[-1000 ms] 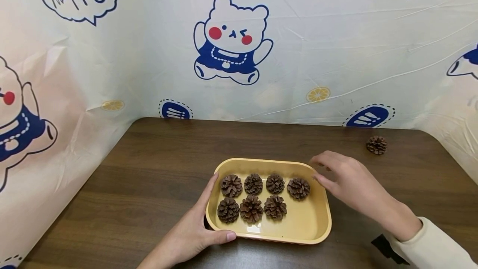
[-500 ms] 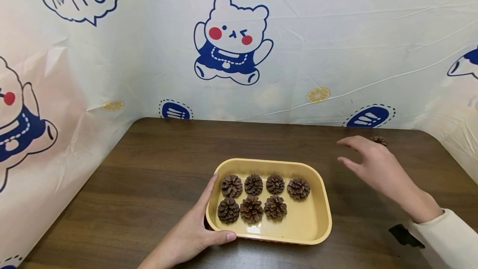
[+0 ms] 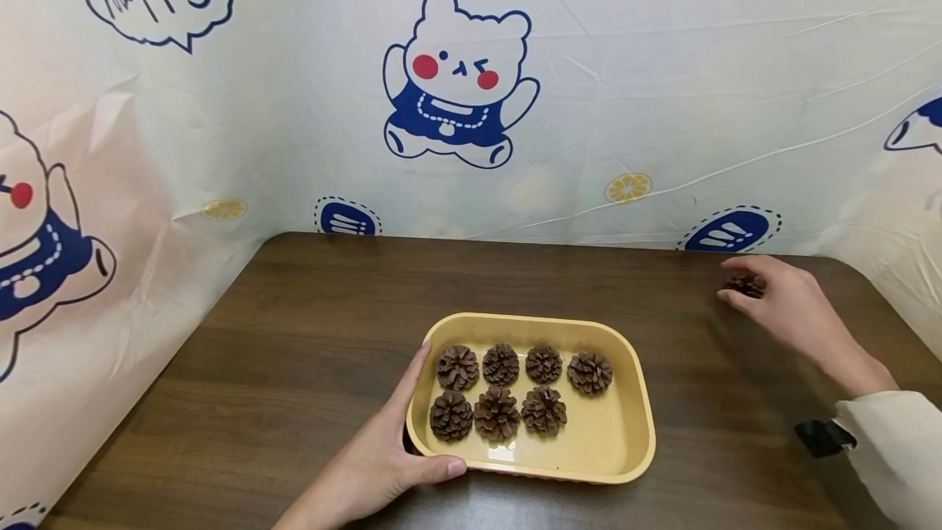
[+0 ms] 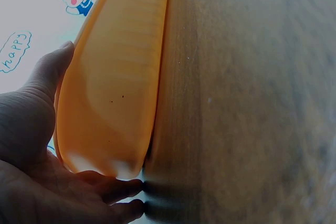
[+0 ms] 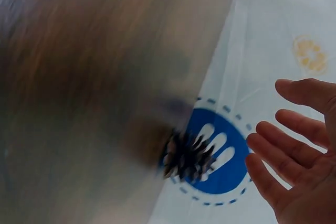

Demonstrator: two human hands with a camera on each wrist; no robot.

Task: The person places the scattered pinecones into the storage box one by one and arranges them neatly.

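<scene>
A yellow plastic tray [image 3: 599, 432] stands on the table with several pine cones in two rows; its front right part is bare. My left hand [image 3: 375, 448] grips the tray's left end, thumb on the near rim. The left wrist view shows the tray's outer wall [image 4: 115, 77] with fingers curled around its corner. At the back right, my right hand [image 3: 798, 309] is around a lone pine cone [image 3: 746, 286], thumb and fingers on either side of it. In the right wrist view the fingers [image 5: 283, 150] are spread and a gap separates them from that pine cone [image 5: 188, 156].
The dark wooden table [image 3: 331, 309] has rounded back corners. A printed white curtain [image 3: 589, 105] with bear drawings rises directly behind it and along both sides. A black strap [image 3: 824, 437] hangs by the right sleeve [image 3: 890, 448].
My right hand has moved from the tray's right rim back and to the right, to the lone pine cone. My left hand, the tray and its cones have stayed put.
</scene>
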